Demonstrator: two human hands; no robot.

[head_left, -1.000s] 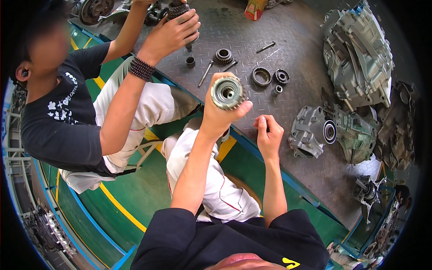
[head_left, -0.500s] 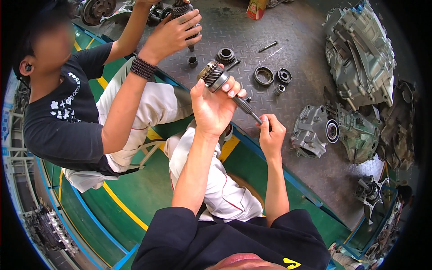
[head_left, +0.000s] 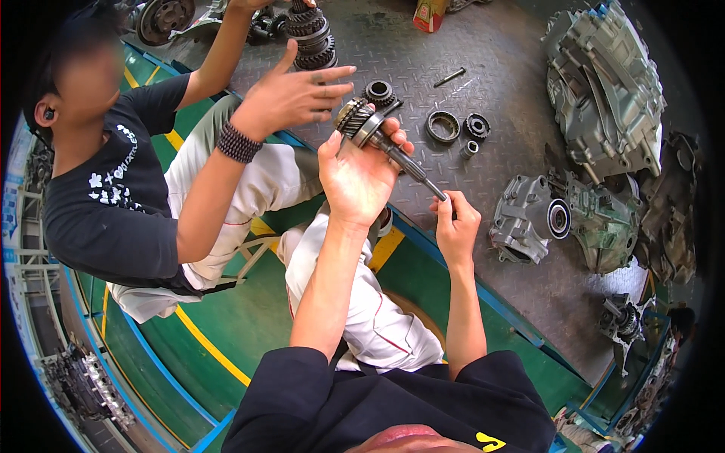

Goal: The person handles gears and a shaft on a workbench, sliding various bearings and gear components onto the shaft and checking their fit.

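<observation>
A steel gear shaft (head_left: 381, 143) with a toothed gear at its upper left end lies across my left hand (head_left: 355, 177), which grips it near the gear. My right hand (head_left: 455, 223) pinches the thin lower end of the shaft. A co-worker in a black shirt sits at my left; that person's open hand (head_left: 291, 94) hovers just beside the gear end. The co-worker's other hand, at the top edge, rests on an upright gear stack (head_left: 310, 34).
On the metal tread-plate floor (head_left: 498, 90) lie a small gear (head_left: 379, 93), a bearing ring (head_left: 442, 125), a black bearing (head_left: 476, 124), a pin (head_left: 450, 76) and grey gearbox housings (head_left: 604, 90) (head_left: 529, 219). A green floor with yellow and blue lines is below.
I turned the shaft from gear-face-up to lying sideways across my left palm. My right hand took hold of its thin end. The co-worker's hand opened beside the gear.
</observation>
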